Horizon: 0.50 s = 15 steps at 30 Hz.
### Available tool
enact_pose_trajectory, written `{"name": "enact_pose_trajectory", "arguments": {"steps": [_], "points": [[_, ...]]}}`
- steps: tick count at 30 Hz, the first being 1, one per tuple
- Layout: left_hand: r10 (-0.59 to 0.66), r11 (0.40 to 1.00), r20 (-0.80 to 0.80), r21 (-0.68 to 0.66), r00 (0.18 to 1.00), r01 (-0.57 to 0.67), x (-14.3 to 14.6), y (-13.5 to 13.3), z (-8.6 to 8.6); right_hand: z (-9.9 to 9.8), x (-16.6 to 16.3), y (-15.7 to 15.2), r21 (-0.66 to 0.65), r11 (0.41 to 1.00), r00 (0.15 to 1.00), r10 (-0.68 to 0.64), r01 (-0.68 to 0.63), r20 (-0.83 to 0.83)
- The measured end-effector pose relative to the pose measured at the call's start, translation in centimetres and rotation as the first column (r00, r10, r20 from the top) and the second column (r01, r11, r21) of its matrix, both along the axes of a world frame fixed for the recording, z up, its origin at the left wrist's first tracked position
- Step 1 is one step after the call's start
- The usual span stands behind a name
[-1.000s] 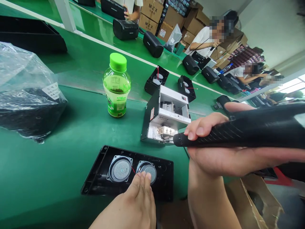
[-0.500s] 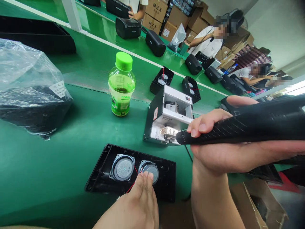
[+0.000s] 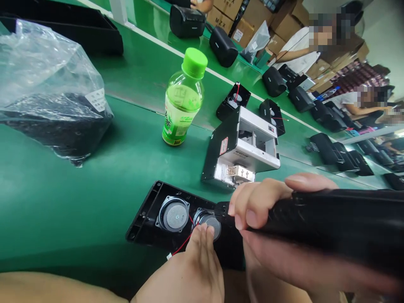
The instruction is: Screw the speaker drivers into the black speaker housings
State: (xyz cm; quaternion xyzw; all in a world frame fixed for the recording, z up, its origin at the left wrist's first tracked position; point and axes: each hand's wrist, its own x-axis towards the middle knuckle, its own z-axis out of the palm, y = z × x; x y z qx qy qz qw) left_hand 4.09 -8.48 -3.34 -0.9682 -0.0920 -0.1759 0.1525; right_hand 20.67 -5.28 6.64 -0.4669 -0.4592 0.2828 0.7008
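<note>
A black speaker panel (image 3: 148, 216) lies on the green bench in front of me, with two round speaker drivers in it. My left hand (image 3: 192, 269) rests on the right driver (image 3: 211, 220), fingers straight and pressed together on it. A red wire (image 3: 183, 247) runs out under that hand. My right hand (image 3: 277, 235) is wrapped round a black electric screwdriver (image 3: 331, 223), whose tip points down at the panel beside the right driver. The left driver (image 3: 173, 214) is uncovered.
A white and black screw feeder box (image 3: 243, 149) stands just behind the panel. A green-capped drink bottle (image 3: 183, 101) stands to its left. A plastic bag of black parts (image 3: 47, 97) lies at far left. Black speakers ride the belt behind, where other people work.
My right hand has drawn the screwdriver away from the feeder box and down to the panel. The view has shifted left and down. My left hand stays on the right driver.
</note>
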Motion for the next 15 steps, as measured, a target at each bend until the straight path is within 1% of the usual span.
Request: {"name": "enact_pose_trajectory", "arguments": {"steps": [1,2,4,8,13,15], "points": [[0.003,1.0,0.005,0.0,1.0,-0.003,0.0,0.0,0.1,-0.5,-0.1,0.2,0.009,1.0,0.998,-0.012,0.013,-0.054],[0.0,1.0,0.009,0.001,1.0,0.0,0.0,0.0,0.1,-0.9,-0.1,0.2,0.014,1.0,0.997,-0.018,0.019,-0.071],[-0.006,1.0,0.011,0.0,1.0,0.006,0.1,0.1,0.2,-1.2,0.3,0.1,0.007,1.0,0.998,-0.002,0.003,-0.059],[-0.007,1.0,0.011,-0.017,1.0,0.008,0.1,0.2,0.5,-1.0,0.7,-0.1,-0.013,0.999,0.999,0.039,-0.039,-0.005],[0.018,0.999,0.057,-0.031,0.998,-0.016,0.3,0.2,0.7,-1.0,0.7,-0.1,0.002,1.0,1.0,0.025,-0.025,-0.013],[0.018,0.999,0.057,-0.033,0.998,-0.016,0.3,0.3,0.8,-0.9,1.2,-0.3,-0.019,0.996,0.996,0.089,-0.089,0.029]]}}
